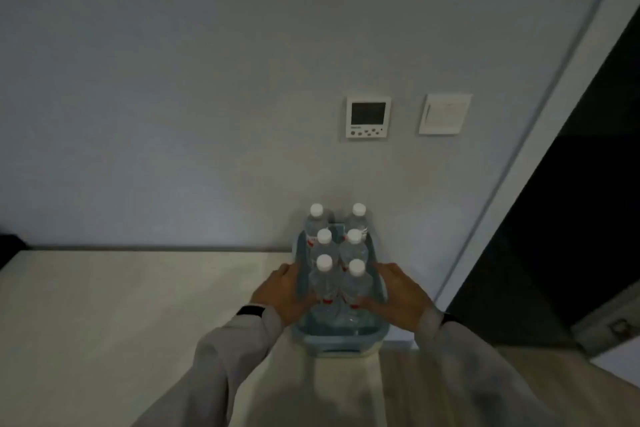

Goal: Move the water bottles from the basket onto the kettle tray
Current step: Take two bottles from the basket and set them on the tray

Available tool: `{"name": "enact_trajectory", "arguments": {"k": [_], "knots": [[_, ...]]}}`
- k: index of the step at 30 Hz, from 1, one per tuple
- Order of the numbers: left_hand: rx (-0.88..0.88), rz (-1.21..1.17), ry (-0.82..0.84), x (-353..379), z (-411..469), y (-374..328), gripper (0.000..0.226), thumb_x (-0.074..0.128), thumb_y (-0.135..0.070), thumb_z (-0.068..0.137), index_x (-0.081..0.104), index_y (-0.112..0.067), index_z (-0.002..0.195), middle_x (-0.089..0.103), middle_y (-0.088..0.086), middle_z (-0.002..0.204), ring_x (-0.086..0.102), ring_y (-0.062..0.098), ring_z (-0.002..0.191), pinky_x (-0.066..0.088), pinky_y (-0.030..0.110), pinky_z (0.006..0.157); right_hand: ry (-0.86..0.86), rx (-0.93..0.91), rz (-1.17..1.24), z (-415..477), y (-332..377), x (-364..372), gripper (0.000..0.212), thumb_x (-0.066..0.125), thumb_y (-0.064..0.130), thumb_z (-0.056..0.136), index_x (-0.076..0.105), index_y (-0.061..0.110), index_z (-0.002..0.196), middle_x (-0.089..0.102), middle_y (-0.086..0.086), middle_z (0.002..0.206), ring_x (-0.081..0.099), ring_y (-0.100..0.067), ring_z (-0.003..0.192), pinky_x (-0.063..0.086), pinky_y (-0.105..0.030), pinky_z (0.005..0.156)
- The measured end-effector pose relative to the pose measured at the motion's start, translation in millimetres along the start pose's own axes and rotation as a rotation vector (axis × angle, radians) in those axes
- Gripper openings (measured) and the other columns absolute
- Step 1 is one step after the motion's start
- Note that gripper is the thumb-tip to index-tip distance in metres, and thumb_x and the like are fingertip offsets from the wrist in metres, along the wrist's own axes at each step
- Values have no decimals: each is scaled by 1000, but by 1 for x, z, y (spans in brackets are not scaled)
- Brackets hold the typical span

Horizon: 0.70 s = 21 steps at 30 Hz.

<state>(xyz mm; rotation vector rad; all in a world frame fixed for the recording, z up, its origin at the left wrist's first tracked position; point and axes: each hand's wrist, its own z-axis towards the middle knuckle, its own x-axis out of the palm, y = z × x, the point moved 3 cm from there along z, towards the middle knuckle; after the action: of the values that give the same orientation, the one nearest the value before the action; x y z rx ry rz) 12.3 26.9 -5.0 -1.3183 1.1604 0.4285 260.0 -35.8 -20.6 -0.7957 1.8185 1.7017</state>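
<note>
A light blue plastic basket (337, 340) stands at the right end of a pale counter (121, 315), against the wall. Several clear water bottles with white caps (325, 282) stand upright in it in two rows. My left hand (282, 293) lies against the basket's left side, fingers reaching in toward the nearest left bottle. My right hand (398, 298) presses the right side, fingers near the nearest right bottle (356, 282). Whether the hands grip the basket or the bottles is unclear in the dim light. No kettle tray is in view.
A thermostat panel (368, 117) and a light switch (445, 114) hang on the grey wall above the basket. A white door frame (519, 184) and a dark doorway (581, 236) lie to the right. Wooden floor (415, 385) shows below the counter's right edge.
</note>
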Motion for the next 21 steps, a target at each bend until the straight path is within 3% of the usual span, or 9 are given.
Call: {"name": "enact_trajectory", "arguments": {"k": [3, 6, 11, 16, 21], "knots": [[-31, -162, -43, 22, 4, -2, 78, 69, -62, 71, 41, -27, 134, 53, 8, 130, 54, 27, 119, 45, 31, 98, -25, 30, 57, -2, -7, 21, 80, 70, 65, 74, 32, 41, 141, 44, 13, 123, 49, -7, 117, 35, -15, 94], [-67, -258, -114, 40, 8, -5, 71, 70, -66, 68, 43, -34, 126, 55, 4, 128, 58, 24, 114, 44, 25, 88, -92, 55, 144, -1, -10, 37, 77, 74, 53, 77, 32, 40, 139, 46, 13, 124, 49, -5, 114, 38, -16, 94], [-118, -379, -217, 57, 16, -3, 65, 71, -67, 67, 40, -40, 117, 56, -3, 126, 60, 20, 108, 46, 26, 83, -193, 106, 253, 3, -11, 50, 76, 77, 48, 77, 38, 31, 140, 47, 10, 129, 50, -9, 117, 42, -25, 98], [-137, -401, -214, 61, 21, -3, 69, 76, -59, 68, 46, -29, 122, 61, 3, 128, 61, 23, 110, 51, 33, 88, -254, 147, 309, 10, -11, 59, 71, 78, 48, 76, 44, 30, 136, 55, 4, 133, 55, -14, 118, 47, -31, 99], [-130, -381, -250, 58, 24, -1, 65, 81, -54, 65, 55, -20, 115, 68, 6, 116, 65, 25, 102, 55, 38, 84, -260, 152, 270, 11, -15, 56, 70, 79, 56, 71, 51, 30, 130, 64, 4, 124, 61, -12, 108, 47, -23, 87]]}}
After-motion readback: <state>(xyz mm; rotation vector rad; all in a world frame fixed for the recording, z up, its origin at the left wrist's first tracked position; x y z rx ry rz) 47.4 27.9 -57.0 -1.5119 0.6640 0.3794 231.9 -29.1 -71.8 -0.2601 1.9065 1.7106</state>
